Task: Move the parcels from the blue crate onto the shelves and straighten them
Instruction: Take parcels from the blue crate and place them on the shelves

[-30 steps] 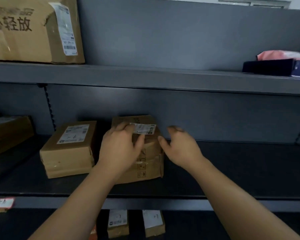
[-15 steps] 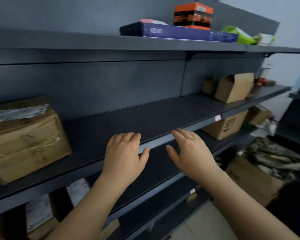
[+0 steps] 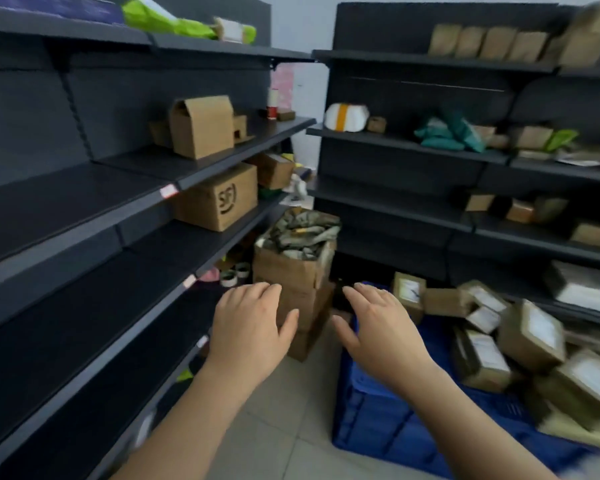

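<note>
A second ago both hands were pressed to a parcel on the shelves (image 3: 84, 209), squaring it beside its neighbour. They have since let go and the view has swung right, so that the blue crate (image 3: 378, 420) on the floor now shows. I judge that parcel shelved and the next fetch just beginning. The left hand (image 3: 250, 327) and right hand (image 3: 378, 327) are both empty, palms down, fingers loosely spread, holding nothing. The right hand hovers over the crate's near-left corner. The left hand is just left of the crate, above the floor and in front of a stack of cartons (image 3: 291, 282). The remaining parcels (image 3: 530, 334) lie heaped toward the crate's right and far side, well apart from the left hand and near but clear of the right, so a reach rightward and down is still needed.
</note>
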`<state>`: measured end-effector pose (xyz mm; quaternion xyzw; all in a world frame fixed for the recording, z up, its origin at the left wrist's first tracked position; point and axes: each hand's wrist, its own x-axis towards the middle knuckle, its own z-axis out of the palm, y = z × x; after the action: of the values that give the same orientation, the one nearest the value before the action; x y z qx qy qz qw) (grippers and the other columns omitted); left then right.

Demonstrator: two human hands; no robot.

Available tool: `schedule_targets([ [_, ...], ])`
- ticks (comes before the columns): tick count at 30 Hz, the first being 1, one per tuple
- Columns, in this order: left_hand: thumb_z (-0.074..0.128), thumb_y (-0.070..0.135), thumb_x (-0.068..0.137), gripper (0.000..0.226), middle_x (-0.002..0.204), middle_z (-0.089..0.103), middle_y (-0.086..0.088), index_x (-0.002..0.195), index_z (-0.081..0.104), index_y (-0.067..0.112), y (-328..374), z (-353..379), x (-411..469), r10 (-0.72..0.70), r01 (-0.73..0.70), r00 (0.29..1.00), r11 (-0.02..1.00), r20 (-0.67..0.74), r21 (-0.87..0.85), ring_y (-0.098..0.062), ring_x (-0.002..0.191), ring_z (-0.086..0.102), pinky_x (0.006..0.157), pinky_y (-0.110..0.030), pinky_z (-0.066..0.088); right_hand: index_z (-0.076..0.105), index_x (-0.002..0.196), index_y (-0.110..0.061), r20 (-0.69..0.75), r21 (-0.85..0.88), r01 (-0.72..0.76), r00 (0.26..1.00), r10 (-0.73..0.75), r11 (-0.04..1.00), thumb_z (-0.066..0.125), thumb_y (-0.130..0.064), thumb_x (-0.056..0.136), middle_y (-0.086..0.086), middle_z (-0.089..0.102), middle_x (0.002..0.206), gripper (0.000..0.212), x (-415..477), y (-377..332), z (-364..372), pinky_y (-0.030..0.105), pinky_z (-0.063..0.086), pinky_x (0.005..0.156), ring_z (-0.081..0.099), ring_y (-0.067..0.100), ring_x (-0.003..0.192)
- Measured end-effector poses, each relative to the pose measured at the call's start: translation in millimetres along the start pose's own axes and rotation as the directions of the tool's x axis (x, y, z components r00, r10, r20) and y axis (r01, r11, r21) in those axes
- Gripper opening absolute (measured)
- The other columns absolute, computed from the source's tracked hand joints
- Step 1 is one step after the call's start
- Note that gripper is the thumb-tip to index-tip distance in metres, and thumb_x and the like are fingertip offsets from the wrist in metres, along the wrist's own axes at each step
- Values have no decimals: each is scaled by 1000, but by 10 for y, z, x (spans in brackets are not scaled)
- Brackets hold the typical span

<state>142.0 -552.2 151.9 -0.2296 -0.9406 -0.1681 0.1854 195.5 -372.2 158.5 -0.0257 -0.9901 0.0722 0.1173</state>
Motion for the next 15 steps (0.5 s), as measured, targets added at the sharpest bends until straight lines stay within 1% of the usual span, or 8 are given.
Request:
schedule_targets([
  [2,61,43,84,41,107,68,-3,111,66,12,459,257,72,65,-64,997,997,46,-42,-25,100,62,88,-41,48,32,145,-17,13,-18,-92,996,92,996,36,-48,96,1,34,149,57,-227,472,-35,30,15,116,26,17,139],
  [6,73,41,75,39,94,71,-2,101,71,11,1325,729,188,220,-209,967,974,131,-90,-23,86,67,76,-38,53,27,147,-18,24,-39,-281,959,283,959,33,-49,97,-1,32,150,59,-687,1340,-110,28,13,114,24,16,139],
  [7,72,42,77,41,96,71,-1,103,70,12,1518,858,219,258,-244,955,964,144,-106,-22,88,67,77,-37,53,26,147,-18,25,-39,-332,943,333,943,34,-49,97,-2,33,149,59,-794,1538,-125,28,15,114,25,16,139],
  [8,67,45,80,44,102,70,-1,110,68,12,1706,982,254,285,-263,944,954,167,-141,-21,94,66,83,-37,51,27,146,-18,26,-45,-376,926,378,925,34,-49,97,-2,35,148,59,-887,1727,-139,28,17,113,27,16,137],
  [10,53,49,89,50,121,63,1,126,58,15,2059,1203,330,343,-301,910,933,234,-199,-19,113,57,97,-36,42,31,144,-19,21,-60,-460,887,462,886,35,-49,97,-2,40,144,57,-1040,2060,-146,27,21,111,32,17,133],
  [11,47,50,92,52,128,58,3,132,53,17,2286,1365,388,389,-338,887,914,249,-225,-17,119,52,102,-34,37,34,142,-20,17,-55,-512,858,514,857,37,-48,96,-3,42,141,54,-1135,2270,-152,27,22,110,34,17,131],
  [13,40,50,94,53,133,53,5,137,46,19,2539,1553,465,442,-373,858,887,262,-272,-16,124,46,106,-31,31,41,135,-22,11,-37,-564,825,565,825,39,-46,96,-4,46,136,46,-1228,2510,-150,27,24,108,38,16,128],
  [15,39,50,95,53,133,53,5,138,45,19,2870,1789,585,499,-414,819,855,281,-312,-16,124,46,106,-31,29,42,135,-21,17,-34,-625,779,626,780,40,-45,96,-4,46,136,45,-1311,2833,-135,26,24,108,37,16,128],
])
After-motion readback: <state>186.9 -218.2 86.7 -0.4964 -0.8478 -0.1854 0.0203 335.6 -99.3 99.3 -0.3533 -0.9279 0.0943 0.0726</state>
